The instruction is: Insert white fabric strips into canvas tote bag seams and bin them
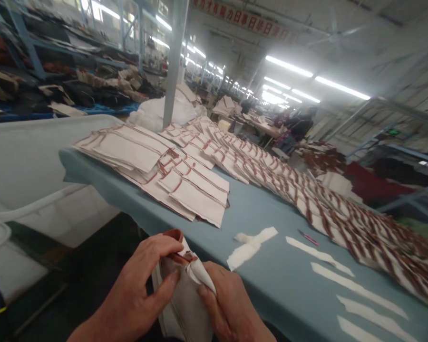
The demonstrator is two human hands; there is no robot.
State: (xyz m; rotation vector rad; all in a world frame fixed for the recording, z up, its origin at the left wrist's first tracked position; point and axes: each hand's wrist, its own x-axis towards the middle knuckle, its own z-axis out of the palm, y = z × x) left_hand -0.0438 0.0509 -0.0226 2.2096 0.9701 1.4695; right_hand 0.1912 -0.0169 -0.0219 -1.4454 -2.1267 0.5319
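A cream fabric piece with reddish-brown edging (pixel 190 304) is bent between my two hands at the near edge of the table. My left hand (pixel 142 275) grips its brown-edged upper end, thumb on the near face and fingers over the top. On the other side, my right hand (pixel 228 297) pinches a folded cream flap, with the thumb in front. Part of the piece's lower end runs out of the picture. Just beyond my hands lie crumpled pale strips (pixel 251 247) on the table.
The blue-green table (pixel 271 209) carries a stack of cream panels (pixel 199 185) and long overlapping rows of brown-edged pieces (pixel 288 183). Flat pale strips (pixel 360 289) and a small pink tool (pixel 309 237) lie at right. White bins (pixel 57 142) stand left; a metal post (pixel 174 61) rises behind.
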